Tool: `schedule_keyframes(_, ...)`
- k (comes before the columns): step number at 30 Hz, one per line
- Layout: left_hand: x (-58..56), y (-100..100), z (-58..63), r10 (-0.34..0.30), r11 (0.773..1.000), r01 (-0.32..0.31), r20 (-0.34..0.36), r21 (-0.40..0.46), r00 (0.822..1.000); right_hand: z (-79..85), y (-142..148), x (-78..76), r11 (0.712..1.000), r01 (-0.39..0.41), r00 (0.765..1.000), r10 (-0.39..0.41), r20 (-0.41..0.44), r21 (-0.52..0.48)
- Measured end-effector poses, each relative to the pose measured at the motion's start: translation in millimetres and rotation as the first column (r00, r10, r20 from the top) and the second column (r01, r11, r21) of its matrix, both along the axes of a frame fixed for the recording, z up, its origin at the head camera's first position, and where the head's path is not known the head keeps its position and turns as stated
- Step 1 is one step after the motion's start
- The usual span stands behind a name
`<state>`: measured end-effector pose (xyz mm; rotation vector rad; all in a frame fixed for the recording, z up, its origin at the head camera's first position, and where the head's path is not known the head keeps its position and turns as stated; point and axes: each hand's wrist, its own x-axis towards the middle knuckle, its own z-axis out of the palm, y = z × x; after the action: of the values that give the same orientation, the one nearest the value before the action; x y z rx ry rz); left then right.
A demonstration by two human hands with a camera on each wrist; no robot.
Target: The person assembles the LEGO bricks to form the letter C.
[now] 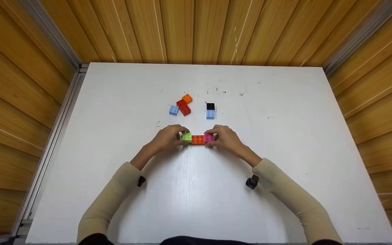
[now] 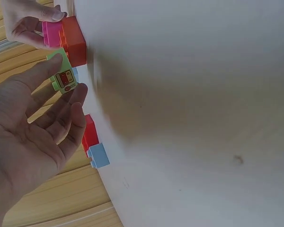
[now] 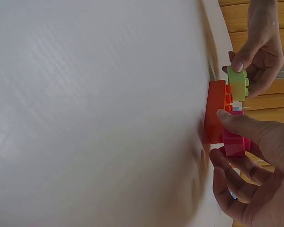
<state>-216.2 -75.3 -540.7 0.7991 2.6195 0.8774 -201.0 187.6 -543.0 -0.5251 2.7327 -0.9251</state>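
Observation:
An orange brick (image 1: 198,140) lies on the white table between my two hands. My left hand (image 1: 169,137) pinches a light green brick (image 2: 61,75) with a printed picture on its side, at the orange brick's left end. At the other end, my right hand (image 1: 228,139) holds a pink brick (image 3: 234,143) between thumb and fingers. Both small bricks sit at the orange brick's studded top and overhang its ends. Whether the green one is pressed fully down, I cannot tell. Fingers hide parts of both small bricks.
Beyond my hands lie red bricks (image 1: 184,108), an orange brick (image 1: 187,98) and a light blue brick (image 1: 174,110). To their right, a black brick (image 1: 210,106) adjoins another light blue brick (image 1: 210,114). Wooden-slat walls (image 1: 192,30) enclose the table (image 1: 284,136).

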Motion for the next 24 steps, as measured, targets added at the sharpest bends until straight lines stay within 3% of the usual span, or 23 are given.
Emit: schedule_keyframes(24,0.7,8.8,-3.9,-0.006,1.0,0.006,-0.001,0.021,1.0,0.3,-0.9,1.5,1.0,-0.007,1.0,0.007,0.018,0.002)
